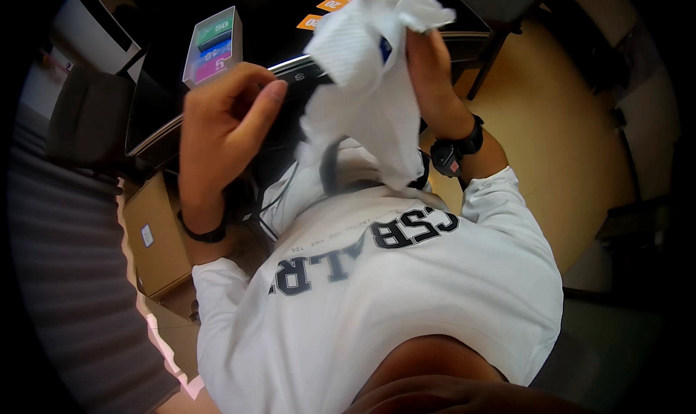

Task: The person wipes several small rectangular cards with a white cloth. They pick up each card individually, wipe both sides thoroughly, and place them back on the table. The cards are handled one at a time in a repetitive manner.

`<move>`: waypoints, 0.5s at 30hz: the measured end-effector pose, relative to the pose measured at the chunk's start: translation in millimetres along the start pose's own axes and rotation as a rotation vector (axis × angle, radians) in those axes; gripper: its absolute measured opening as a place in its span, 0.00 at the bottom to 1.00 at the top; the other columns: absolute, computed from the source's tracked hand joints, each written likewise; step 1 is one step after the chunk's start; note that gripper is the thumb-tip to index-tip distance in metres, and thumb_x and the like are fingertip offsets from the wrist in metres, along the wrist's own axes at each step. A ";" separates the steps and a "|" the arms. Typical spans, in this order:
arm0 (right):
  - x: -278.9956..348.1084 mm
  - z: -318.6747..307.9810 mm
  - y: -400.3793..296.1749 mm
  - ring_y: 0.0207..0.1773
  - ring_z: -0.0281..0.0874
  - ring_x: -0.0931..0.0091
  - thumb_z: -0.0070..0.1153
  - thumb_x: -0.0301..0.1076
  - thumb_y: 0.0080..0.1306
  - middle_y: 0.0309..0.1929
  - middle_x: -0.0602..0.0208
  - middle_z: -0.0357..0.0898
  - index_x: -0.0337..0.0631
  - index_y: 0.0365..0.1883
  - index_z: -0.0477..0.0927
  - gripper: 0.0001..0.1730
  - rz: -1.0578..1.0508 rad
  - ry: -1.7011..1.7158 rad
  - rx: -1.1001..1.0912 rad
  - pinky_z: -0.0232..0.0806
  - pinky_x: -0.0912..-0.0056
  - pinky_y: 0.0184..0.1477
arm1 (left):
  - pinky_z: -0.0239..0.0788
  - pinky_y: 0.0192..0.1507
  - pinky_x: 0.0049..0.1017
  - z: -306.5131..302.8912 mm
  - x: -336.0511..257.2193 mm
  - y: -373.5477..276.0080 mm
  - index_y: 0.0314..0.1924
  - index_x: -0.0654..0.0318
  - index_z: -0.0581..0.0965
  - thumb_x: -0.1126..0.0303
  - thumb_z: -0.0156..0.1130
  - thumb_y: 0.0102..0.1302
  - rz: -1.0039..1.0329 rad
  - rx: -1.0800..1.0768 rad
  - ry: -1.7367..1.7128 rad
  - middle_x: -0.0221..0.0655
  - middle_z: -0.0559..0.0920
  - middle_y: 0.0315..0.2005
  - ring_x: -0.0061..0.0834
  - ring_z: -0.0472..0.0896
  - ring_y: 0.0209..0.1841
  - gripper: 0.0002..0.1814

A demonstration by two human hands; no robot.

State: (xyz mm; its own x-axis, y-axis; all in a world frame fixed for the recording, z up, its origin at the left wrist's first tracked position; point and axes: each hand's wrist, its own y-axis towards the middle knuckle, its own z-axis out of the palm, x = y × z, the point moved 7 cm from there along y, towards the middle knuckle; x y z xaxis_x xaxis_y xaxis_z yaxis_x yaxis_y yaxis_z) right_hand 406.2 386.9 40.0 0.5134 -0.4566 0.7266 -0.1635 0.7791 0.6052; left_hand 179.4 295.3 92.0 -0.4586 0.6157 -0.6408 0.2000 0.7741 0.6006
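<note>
My right hand (pixel 429 77) grips a crumpled white tissue or paper towel (pixel 353 44) at its upper right edge. The sheet hangs down in front of my shirt, and a small dark blue patch shows through a gap in it. On the left, my left hand (pixel 228 126) is raised with loosely curled fingers and the thumb apart; I see nothing in it. Just beyond it, an open white box (pixel 238 39) holds green, blue and pink numbered cards. Several orange numbered cards (pixel 333 4) lie on the black table (pixel 272 11), partly behind the tissue.
The table's front edge (pixel 157 134) runs close beyond my hands, with a black device below it near the middle. A thin dark cable (pixel 283 194) hangs by my lap. A brown cabinet (pixel 155 240) and a grey curtain (pixel 70 262) stand to the left; a dark chair (pixel 87 120) is further back.
</note>
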 end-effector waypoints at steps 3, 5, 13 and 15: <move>8.3 -14.5 5.2 0.49 0.82 0.78 0.51 0.45 0.76 0.49 0.68 0.82 0.40 0.58 0.74 0.20 -0.044 0.035 -0.024 0.76 0.72 0.51 | 0.56 0.24 0.17 -11.6 -5.6 -1.0 0.35 0.67 0.81 0.68 0.65 0.68 0.070 -0.018 0.003 0.28 0.76 0.18 0.14 0.70 0.20 0.08; 52.3 14.8 -5.9 0.46 0.83 0.80 0.53 0.46 0.76 0.48 0.69 0.83 0.40 0.58 0.76 0.21 -0.082 -0.158 -0.048 0.75 0.77 0.48 | 0.56 0.23 0.17 -9.3 -6.1 -1.7 0.35 0.67 0.81 0.67 0.65 0.67 0.078 0.001 -0.002 0.28 0.76 0.17 0.15 0.70 0.20 0.09; 76.3 27.2 -10.7 0.41 0.80 0.81 0.64 0.45 0.68 0.42 0.71 0.82 0.36 0.50 0.78 0.22 -0.183 -0.089 -0.122 0.72 0.79 0.44 | 0.60 0.24 0.19 4.8 -21.5 -1.1 0.32 0.68 0.80 0.69 0.65 0.65 0.096 0.134 0.076 0.29 0.76 0.18 0.16 0.72 0.19 0.08; 81.5 23.2 -14.2 0.38 0.79 0.82 0.63 0.49 0.68 0.39 0.72 0.81 0.35 0.47 0.78 0.24 -0.259 -0.115 -0.145 0.71 0.80 0.42 | 0.61 0.24 0.18 6.1 -26.6 -0.6 0.32 0.68 0.80 0.69 0.66 0.64 0.104 0.150 0.074 0.30 0.78 0.19 0.17 0.73 0.20 0.08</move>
State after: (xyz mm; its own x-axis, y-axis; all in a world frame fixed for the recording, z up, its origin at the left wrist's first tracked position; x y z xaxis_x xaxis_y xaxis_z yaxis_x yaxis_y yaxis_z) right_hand 430.8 328.6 98.2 0.4219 -0.6874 0.5912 0.0862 0.6795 0.7286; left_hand 196.7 279.4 105.7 -0.4897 0.6850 -0.5393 0.3739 0.7238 0.5799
